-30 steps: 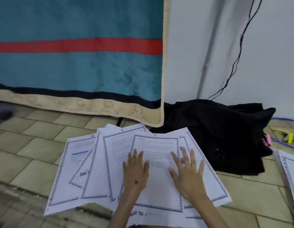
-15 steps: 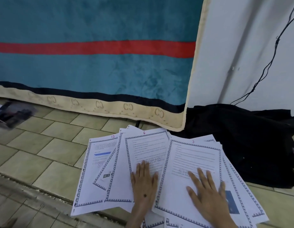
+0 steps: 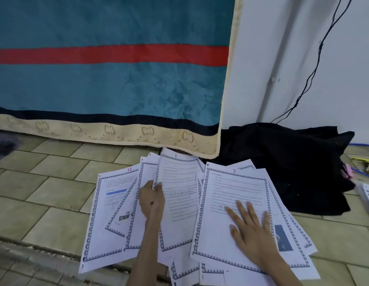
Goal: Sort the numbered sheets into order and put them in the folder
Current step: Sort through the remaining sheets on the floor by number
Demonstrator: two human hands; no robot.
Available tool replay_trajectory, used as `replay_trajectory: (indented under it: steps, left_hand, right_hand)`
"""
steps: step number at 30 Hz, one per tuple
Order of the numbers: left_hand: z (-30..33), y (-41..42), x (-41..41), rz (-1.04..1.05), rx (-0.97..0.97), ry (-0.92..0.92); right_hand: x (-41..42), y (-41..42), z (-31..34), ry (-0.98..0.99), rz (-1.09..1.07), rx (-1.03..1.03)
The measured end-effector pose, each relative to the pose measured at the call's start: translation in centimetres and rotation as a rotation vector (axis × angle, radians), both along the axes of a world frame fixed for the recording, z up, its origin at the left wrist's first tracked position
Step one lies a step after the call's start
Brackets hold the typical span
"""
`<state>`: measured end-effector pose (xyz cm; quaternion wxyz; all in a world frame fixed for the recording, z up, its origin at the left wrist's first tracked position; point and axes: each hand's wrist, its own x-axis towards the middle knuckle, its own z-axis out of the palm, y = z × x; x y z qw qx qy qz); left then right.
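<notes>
Head view: white printed sheets w/ blue patterned borders (image 3: 185, 213) lie fanned and overlapping on the beige tiled floor (image 3: 45, 182), just in front of the teal blanket w/ red stripe (image 3: 109, 79). Left hand (image 3: 151, 200) pinches the left edge of one lifted sheet (image 3: 179, 188). Right hand (image 3: 249, 230) lies flat, fingers spread, on the sheet marked 7 (image 3: 231, 195). Sheet marked 12 (image 3: 109, 207) is leftmost. Black cloth (image 3: 282, 166) lies just right of the fan.
</notes>
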<state>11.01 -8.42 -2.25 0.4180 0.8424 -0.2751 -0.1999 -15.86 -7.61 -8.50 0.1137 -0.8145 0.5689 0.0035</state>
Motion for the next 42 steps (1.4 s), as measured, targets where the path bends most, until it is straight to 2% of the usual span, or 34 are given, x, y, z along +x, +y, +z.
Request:
replay_trajectory:
  steps: [2,6,8,10,12,15,17,19,21,25,28,29,31,34,40,42]
  left_hand:
    - [2.7,0.2,0.6,0.032,-0.065,-0.013]
    - [10.5,2.3,2.6,0.144,-0.152,-0.258]
    - [15.0,4.0,2.9,0.086,-0.200,-0.317]
    - [18.6,5.5,3.0,0.010,-0.252,-0.291]
    - [19.9,5.8,2.4,-0.067,-0.339,-0.163]
    - [17.5,4.1,0.1,-0.181,-0.297,-0.024]
    - [14.0,2.3,-2.2,-0.264,-0.181,-0.085]
    - [10.3,1.0,-4.9,-0.347,-0.066,-0.161]
    - [7.4,0.4,-7.6,-0.419,-0.031,-0.146]
    - [3.4,-0.1,-11.2,-0.503,0.019,-0.013]
    - [1.1,-0.5,-11.9,-0.541,0.167,-0.086]
    - [0.5,-0.6,-11.8,-0.537,0.220,-0.109]
    - [-0.3,-0.8,-11.6,-0.519,0.257,-0.072]
    - [-0.7,-1.1,-11.1,-0.464,0.199,-0.013]
    - [-0.4,-1.9,-9.5,-0.375,0.080,0.129]
    - [-0.8,-1.9,-8.7,-0.333,0.065,0.282]
  right_hand:
    - [0.1,-0.1,0.0,-0.031,0.039,-0.014]
    - [0.1,-0.2,0.6,-0.009,0.019,0.026]
    - [0.2,-0.5,1.0,-0.050,0.000,0.075]
    - [0.1,-1.0,1.6,-0.144,-0.021,0.163]
    - [0.0,-1.4,3.2,-0.417,-0.130,0.266]
    - [-0.2,-1.0,7.2,-1.055,-0.345,0.508]
    - [-1.0,-1.0,9.1,-1.429,-0.410,0.657]
    - [-2.5,-1.4,9.9,-1.627,-0.475,0.715]
    - [-3.8,-1.3,10.8,-1.592,-0.482,0.684]
    - [-5.6,-0.8,9.7,-1.262,-0.612,0.462]
    - [-5.5,-0.8,6.4,-0.940,-0.667,0.286]
    - [-5.2,-0.7,5.6,-0.896,-0.708,0.248]
    - [-4.9,-0.7,4.5,-0.896,-0.765,0.207]
    - [-5.1,-0.9,4.0,-0.936,-0.769,0.203]
    - [-6.3,-0.8,4.3,-1.151,-0.831,0.357]
    - [-6.8,-0.8,4.8,-1.243,-0.883,0.405]
